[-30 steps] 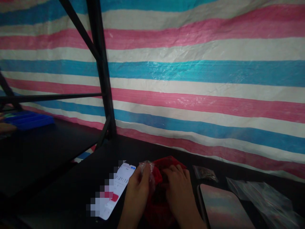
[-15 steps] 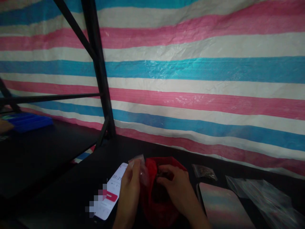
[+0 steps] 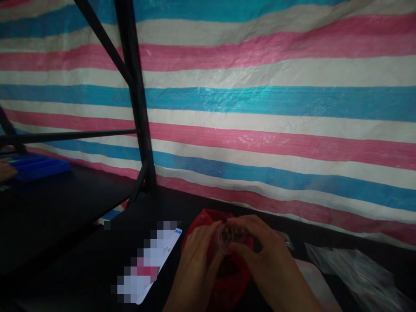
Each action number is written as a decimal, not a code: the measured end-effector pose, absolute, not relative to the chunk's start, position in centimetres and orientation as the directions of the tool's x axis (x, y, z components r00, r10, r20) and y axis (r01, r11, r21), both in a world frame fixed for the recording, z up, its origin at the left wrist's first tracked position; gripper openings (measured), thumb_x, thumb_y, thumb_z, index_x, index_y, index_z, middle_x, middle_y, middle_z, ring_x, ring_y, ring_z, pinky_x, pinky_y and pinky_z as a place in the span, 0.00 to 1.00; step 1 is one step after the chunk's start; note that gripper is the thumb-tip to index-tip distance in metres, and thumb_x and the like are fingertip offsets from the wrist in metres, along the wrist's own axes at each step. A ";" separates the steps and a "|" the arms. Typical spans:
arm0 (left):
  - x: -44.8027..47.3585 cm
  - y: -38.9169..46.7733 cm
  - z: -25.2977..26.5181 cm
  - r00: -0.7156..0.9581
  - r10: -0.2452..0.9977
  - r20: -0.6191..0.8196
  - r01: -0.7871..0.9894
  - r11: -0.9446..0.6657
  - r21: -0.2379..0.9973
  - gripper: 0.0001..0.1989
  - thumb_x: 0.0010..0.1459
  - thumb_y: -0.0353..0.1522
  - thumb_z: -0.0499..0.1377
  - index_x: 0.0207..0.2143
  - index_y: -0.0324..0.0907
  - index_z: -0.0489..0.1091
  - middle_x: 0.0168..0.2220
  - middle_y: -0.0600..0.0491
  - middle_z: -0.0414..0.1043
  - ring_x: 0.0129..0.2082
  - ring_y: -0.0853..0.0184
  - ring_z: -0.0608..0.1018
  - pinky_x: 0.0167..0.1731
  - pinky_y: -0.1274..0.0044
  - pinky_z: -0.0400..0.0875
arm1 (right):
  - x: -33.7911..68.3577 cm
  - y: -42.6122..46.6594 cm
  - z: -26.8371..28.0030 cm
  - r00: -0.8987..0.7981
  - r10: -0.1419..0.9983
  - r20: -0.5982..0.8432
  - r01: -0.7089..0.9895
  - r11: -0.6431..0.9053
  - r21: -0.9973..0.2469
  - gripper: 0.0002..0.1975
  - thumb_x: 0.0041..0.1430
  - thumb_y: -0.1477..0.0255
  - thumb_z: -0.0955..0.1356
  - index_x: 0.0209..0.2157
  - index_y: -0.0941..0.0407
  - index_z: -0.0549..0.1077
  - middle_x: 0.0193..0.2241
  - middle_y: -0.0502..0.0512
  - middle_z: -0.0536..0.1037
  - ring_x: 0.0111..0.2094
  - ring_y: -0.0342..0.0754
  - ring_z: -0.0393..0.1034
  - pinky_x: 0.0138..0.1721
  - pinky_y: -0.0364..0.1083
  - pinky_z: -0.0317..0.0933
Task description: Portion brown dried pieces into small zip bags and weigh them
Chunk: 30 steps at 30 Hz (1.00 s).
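Striped sheeting (image 3: pixel 276 125) hangs behind the black table (image 3: pixel 173 206); on it, between my arms, sits a red bag (image 3: pixel 208 218) with its top open; just over it my left grip (image 3: pixel 199 253) pinches a small clear bag (image 3: pixel 222 239); my right grip (image 3: pixel 260 242) curls thumb and fingers around brown pieces (image 3: pixel 234 234) at that bag's mouth, though whether it also has the rim I cannot tell; a lit phone (image 3: pixel 152 266) lies to the left, loose plastic sleeves (image 3: pixel 359 271) to the right.

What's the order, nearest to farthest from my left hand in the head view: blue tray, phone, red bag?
1. Red bag: at the left hand, mostly to its right.
2. Phone: left of it.
3. Blue tray: far left.
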<state>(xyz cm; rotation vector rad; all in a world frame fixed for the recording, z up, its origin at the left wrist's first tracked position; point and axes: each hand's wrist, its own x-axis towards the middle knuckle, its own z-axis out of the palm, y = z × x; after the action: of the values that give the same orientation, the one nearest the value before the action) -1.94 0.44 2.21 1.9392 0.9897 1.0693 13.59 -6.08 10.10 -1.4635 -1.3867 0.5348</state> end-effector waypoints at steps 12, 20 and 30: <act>-1.0 0.2 0.5 0.385 0.846 0.370 0.144 -0.451 0.881 0.21 0.65 0.37 0.58 0.59 0.46 0.70 0.59 0.42 0.74 0.60 0.50 0.74 0.61 0.56 0.68 | 13.1 -5.7 8.8 -0.021 0.913 0.408 0.716 0.299 -0.631 0.32 0.54 0.88 0.61 0.51 0.48 0.82 0.54 0.55 0.77 0.55 0.49 0.73 0.53 0.45 0.70; -1.8 0.6 -0.1 0.340 0.887 0.313 0.033 -0.344 0.938 0.26 0.65 0.40 0.61 0.64 0.49 0.68 0.69 0.44 0.67 0.69 0.49 0.69 0.67 0.55 0.64 | 12.5 -5.5 8.9 0.042 0.818 0.573 0.750 0.353 -0.560 0.31 0.61 0.85 0.60 0.57 0.47 0.79 0.57 0.55 0.79 0.57 0.49 0.74 0.59 0.50 0.70; -2.7 0.4 3.4 0.010 0.959 0.282 0.130 -0.281 0.951 0.24 0.69 0.52 0.52 0.52 0.46 0.72 0.51 0.46 0.77 0.53 0.53 0.78 0.55 0.61 0.73 | 12.5 -4.5 7.7 0.181 0.917 0.355 0.753 0.103 -0.650 0.20 0.61 0.84 0.64 0.47 0.54 0.82 0.50 0.58 0.83 0.53 0.54 0.77 0.58 0.53 0.68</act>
<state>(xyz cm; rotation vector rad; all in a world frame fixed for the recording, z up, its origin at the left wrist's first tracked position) -2.72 0.36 3.41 1.5148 1.1630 1.3600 12.46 -4.51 7.71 -1.6802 -1.6034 0.2661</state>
